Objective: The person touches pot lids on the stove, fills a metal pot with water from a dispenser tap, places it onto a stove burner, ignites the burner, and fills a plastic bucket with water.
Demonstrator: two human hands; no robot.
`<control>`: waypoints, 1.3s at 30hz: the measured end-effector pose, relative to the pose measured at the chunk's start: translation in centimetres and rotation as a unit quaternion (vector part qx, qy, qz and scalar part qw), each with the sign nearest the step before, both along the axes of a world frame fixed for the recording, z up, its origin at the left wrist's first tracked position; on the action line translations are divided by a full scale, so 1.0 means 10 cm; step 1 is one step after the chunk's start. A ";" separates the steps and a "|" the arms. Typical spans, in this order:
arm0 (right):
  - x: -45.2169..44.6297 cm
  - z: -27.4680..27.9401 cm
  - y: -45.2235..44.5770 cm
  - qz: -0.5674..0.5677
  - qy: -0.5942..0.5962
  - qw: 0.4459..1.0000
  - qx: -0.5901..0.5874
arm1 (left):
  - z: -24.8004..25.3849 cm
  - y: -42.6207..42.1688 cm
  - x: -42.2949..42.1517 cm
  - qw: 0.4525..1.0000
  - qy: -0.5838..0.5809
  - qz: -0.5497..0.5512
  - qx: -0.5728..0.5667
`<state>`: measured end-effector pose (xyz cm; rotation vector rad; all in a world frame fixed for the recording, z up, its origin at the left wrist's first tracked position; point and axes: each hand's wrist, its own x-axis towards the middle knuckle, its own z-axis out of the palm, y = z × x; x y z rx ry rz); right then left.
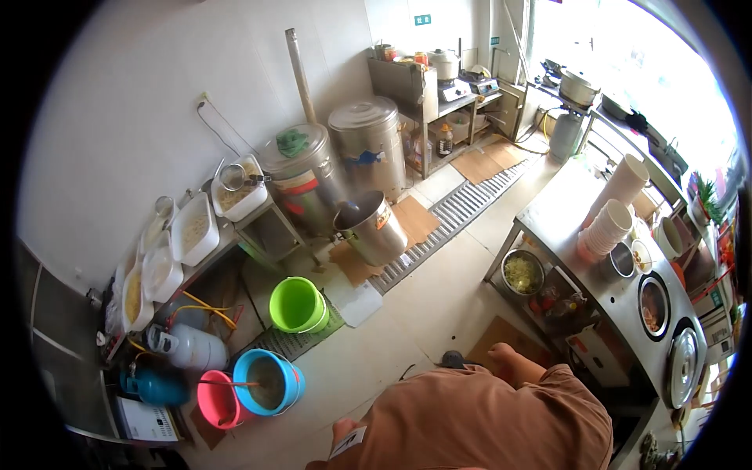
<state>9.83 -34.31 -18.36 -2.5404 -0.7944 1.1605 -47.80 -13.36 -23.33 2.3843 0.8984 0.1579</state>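
My right hand (pixel 503 354) hangs at the end of a bent forearm, above the floor near the steel counter's lower shelf. Its fingers are too small and unclear to read, and no object shows in it. My left hand (pixel 343 428) is only partly visible at the left side of the brown shirt (pixel 486 415), beside a white patch (pixel 348 442). The shirt hides most of that arm, so its fingers cannot be made out. One dark shoe (pixel 453 359) shows on the floor beyond the shirt.
Green (pixel 298 305), blue (pixel 268 382) and pink (pixel 219 401) buckets stand at the left. A steel pot (pixel 374 231) sits beside a floor grate (pixel 454 222). The steel counter (pixel 556 205) at the right holds stacked cups (pixel 607 227); a bowl (pixel 522 272) is underneath. White tubs (pixel 194 229) line the left wall.
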 end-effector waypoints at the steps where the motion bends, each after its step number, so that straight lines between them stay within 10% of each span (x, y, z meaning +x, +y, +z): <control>1: -0.01 0.01 0.10 0.038 -0.017 0.999 0.013 | -0.10 0.00 -0.01 1.000 -0.001 0.003 0.003; 10: -0.01 0.36 0.73 0.122 -0.039 0.991 0.050 | -0.27 -0.19 0.12 0.964 0.262 0.005 0.052; 30: 0.05 0.12 0.49 0.176 -0.039 0.983 0.043 | 0.03 -0.63 0.04 0.925 -0.020 0.267 -0.270; 37: 0.04 -0.14 0.40 0.157 -0.015 0.987 0.032 | -0.04 -0.26 0.01 0.957 0.046 0.192 -0.215; 39: 0.05 -0.20 0.37 0.156 -0.006 0.987 0.039 | -0.01 -0.15 0.06 0.993 0.110 0.029 0.030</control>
